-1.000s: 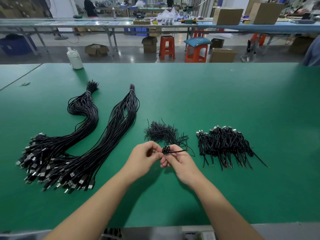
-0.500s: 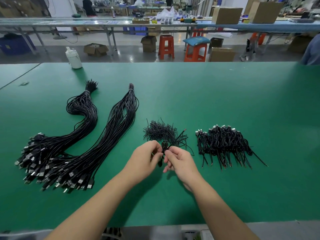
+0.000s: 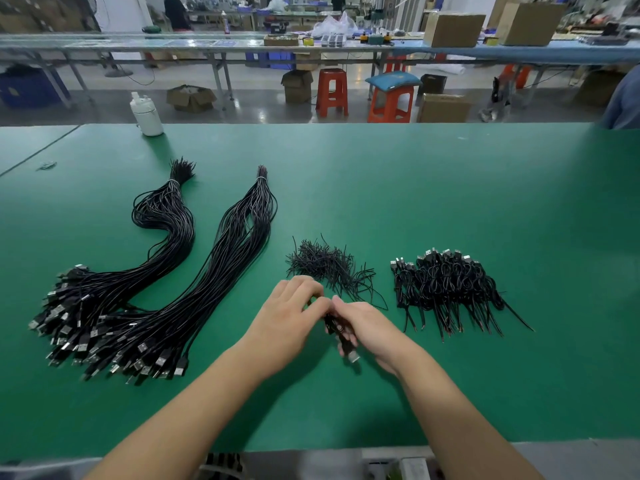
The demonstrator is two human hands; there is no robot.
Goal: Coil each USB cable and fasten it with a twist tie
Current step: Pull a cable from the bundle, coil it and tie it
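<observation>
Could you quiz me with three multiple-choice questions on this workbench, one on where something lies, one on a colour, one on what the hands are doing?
1. Where does the pile of finished coiled cables lie?
A. right of the loose twist ties
B. left of the long cable bundles
C. on the floor

2. What colour is the table?
A. white
B. green
C. red

3. What are the two hands doing?
A. resting flat on the table
B. lifting the white bottle
C. holding one small coiled cable between them

Key: 1 A, the pile sits right of the ties. 2 B, the surface is green. 3 C, the left hand and right hand meet with fingers curled on the coil.
</observation>
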